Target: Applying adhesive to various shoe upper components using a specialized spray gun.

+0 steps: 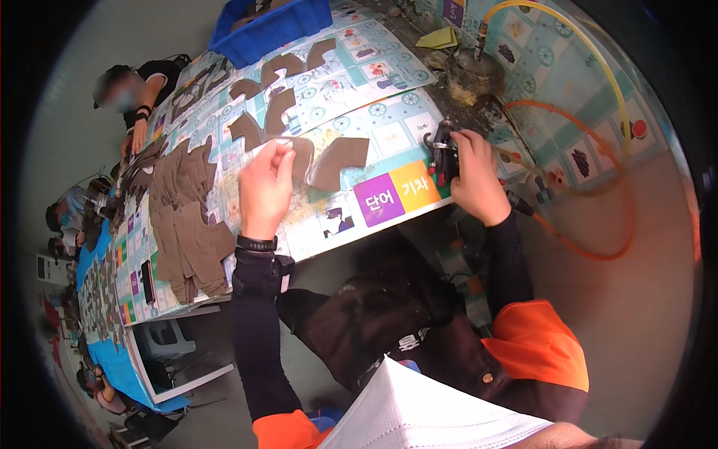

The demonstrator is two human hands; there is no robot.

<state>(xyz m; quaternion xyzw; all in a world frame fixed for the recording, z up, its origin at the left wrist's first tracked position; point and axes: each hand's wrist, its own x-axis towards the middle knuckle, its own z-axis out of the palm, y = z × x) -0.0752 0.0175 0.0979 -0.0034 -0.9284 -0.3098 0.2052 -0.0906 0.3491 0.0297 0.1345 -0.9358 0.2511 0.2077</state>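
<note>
My right hand (479, 176) is wrapped round a small black spray gun (444, 148) at the table's right edge. An orange hose (591, 253) curves up to a black connector just below that hand. My left hand (263, 191) is closed in a pinch over the table. Its fingertips meet the left end of a curved brown cut piece (329, 166); whether they grip it is hidden. Farther up the table, several more curved brown pieces (280, 69) lie spread out in rows.
A heap of brown pieces (183, 194) covers the table's left side, near a dark phone (146, 282). A blue crate (271, 34) stands at the far end. A yellow hose (591, 45) runs to a glue-crusted pot (475, 73). Another person (142, 97) works at the far left.
</note>
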